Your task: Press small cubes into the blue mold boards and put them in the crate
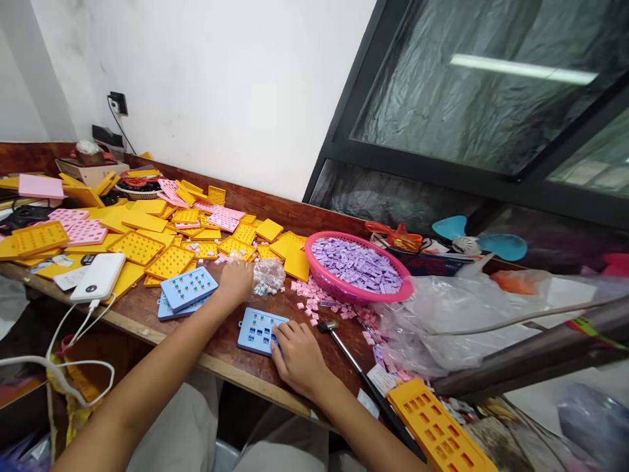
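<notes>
Left hand (236, 282) curled, right hand (297, 357) spread on a plate
The left, beside a clear plastic bag (268, 276), may pinch something, though I cannot tell; the right's fingers (282, 341) press a blue plastic perforated plate (258, 331); a careless nudge could knock the steel-shafted hammer (346, 352) into the loose pink tiles (314, 305), scattering them

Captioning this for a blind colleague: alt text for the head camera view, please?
Right hand touches a blue perforated plate on a wooden bench; left hand sits beside a clear plastic bag. Yellow and pink plates and a pink basin of lilac tiles surround them.
</notes>
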Available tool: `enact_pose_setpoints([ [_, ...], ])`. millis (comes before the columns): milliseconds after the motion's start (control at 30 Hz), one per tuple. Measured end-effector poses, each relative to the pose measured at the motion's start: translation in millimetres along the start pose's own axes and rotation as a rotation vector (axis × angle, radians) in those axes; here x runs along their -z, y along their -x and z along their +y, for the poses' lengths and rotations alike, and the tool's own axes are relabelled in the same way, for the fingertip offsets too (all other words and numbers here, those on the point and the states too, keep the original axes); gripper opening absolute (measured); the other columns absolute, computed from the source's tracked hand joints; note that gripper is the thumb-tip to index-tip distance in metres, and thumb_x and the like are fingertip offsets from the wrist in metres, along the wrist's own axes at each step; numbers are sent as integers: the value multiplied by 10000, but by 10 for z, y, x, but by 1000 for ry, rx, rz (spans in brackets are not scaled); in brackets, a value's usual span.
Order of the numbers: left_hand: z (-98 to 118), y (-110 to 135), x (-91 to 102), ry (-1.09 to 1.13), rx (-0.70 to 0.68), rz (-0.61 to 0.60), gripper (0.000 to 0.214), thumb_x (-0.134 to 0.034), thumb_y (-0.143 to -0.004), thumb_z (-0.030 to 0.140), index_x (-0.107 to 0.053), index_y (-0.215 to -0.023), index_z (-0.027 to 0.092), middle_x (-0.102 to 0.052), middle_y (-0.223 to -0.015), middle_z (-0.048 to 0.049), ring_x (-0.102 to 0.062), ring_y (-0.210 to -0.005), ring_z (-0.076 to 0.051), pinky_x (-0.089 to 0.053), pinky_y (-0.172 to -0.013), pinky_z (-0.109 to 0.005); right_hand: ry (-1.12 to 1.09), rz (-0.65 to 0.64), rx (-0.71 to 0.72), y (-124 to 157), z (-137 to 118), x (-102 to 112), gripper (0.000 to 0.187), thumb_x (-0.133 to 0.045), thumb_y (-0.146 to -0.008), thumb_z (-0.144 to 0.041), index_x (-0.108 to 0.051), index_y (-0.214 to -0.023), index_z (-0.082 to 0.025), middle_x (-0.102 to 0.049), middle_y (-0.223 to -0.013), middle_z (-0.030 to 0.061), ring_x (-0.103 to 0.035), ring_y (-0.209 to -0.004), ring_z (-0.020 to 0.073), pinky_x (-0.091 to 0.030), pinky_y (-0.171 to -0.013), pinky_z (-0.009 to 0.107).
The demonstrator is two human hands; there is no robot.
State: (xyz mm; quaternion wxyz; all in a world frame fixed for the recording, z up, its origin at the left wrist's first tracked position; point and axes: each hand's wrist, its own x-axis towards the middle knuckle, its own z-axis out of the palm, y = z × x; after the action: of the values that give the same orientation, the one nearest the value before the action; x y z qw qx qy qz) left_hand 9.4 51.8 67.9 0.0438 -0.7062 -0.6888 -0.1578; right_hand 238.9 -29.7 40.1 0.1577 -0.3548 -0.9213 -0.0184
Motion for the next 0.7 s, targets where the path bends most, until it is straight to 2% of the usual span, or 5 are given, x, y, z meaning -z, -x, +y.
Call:
enact_pose_setpoints([
  [167, -15, -386, -314, 131, 16, 19, 302, -698, -868, 303, -655, -1107, 124, -674, -1130, -195, -617, -1103, -330, -491, -916, -416, -340, 55, -211, -303, 474, 5, 208, -532, -969, -219, -723, -889, -204, -709, -893, 47, -639, -839, 197, -467, -771, 310],
  [333, -103, -454, -536, 287, -62, 195, 162, -483, -957, 169, -644, -963, 154, -637, -1085, -135, -611, -1041, -232, -504, -915, -356, -256, 111, -388, -757, 976, -184, 254, -688, -863, -223, -678, -1113, -178, -700, -1092, 100, -661, -917, 235, -497, -826, 342],
  [533, -133, -512, -558, 397, -217, 412, 412, -453, -858, 44, -576, -1226, 184, -483, -1374, -129, -466, -1327, -230, -440, -1096, -416, -256, 95, -343, -950, 979, -522, 126, -677, -875, -168, -714, -992, -201, -704, -1010, 87, -648, -1009, 257, -468, -910, 362],
  [633, -106, -450, -419, 372, -211, 507, 533, -579, -766, 81, -562, -1292, 168, -367, -1512, -176, -324, -1442, -348, -349, -1156, -528, -295, 83, -302, -897, 927, -522, 106, -638, -883, -127, -715, -897, -199, -713, -947, 69, -655, -959, 232, -475, -891, 341],
  [700, -100, -386, -284, 346, -158, 493, 483, -636, -762, 159, -602, -1243, 153, -460, -1445, -194, -390, -1383, -391, -360, -1124, -550, -326, 75, -271, -845, 902, -437, 117, -635, -879, -127, -717, -910, -205, -728, -956, 54, -663, -948, 213, -484, -884, 323],
])
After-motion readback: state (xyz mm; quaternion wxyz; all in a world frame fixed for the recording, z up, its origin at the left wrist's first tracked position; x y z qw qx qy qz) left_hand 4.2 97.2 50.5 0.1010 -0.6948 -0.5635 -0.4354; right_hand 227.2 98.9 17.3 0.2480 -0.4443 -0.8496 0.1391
